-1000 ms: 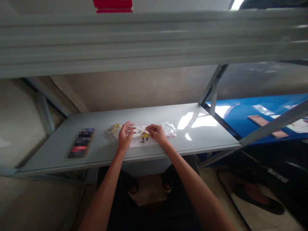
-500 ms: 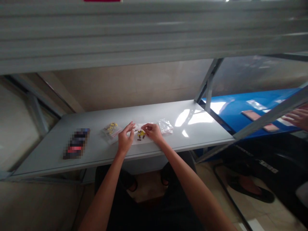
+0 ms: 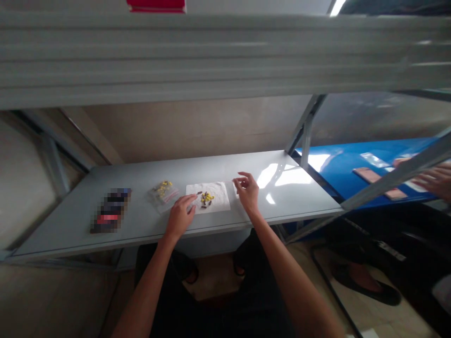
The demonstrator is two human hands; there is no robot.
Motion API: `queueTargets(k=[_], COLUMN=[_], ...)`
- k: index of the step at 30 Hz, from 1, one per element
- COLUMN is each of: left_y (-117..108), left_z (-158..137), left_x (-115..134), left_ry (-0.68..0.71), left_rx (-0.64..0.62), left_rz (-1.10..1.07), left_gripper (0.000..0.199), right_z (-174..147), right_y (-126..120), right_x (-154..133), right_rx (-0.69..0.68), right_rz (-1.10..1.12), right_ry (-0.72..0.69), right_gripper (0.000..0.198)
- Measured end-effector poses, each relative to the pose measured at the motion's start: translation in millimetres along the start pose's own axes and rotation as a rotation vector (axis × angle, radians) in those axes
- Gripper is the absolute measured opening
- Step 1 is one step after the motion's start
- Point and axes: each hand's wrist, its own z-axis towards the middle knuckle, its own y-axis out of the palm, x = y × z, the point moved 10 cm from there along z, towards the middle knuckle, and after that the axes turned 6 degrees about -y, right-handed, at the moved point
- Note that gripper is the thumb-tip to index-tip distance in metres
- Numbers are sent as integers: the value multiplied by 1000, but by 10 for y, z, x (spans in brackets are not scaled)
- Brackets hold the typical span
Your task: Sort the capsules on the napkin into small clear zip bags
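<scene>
A white sheet of paper or thin cloth [image 3: 221, 203] lies on the grey shelf, bearing a small heap of yellow pieces [image 3: 208, 197] and several dark, short pieces [image 3: 204, 206]. My left hand [image 3: 181, 216] rests at the sheet's left edge, fingers stretched out and apart, its fingertips near a dark piece. To the right of the sheet, my right hand [image 3: 247, 191] has thumb and fingers pinched at a clear plastic bag [image 3: 230, 180], which is faint and mostly hidden. Left of my left hand lies a clear zip bag [image 3: 162, 191] with yellow pieces inside.
A blurred-out flat object [image 3: 112, 210] lies on the left of the grey shelf [image 3: 141, 176]. A shelf beam [image 3: 211, 61] crosses overhead. Beyond the metal post, a blue table [image 3: 338, 159] holds pinkish flat items [image 3: 378, 182]; another person's hand [image 3: 435, 180] is there.
My right hand has moved right, off the heap to the clear bag. My left hand has shifted slightly down and lies flatter. More of the white sheet and heap shows.
</scene>
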Motion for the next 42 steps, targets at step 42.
queueTargets(k=[42], left_y=[-1405], left_z=[-281], left_x=[-735], left_ry=[-489], left_rx=[816], left_rz=[-155], left_gripper=[29], right_z=[-345], right_y=[-317], right_x=[-423], right_rx=[-40], right_rz=[-617], right_ry=[-558], right_gripper=[26])
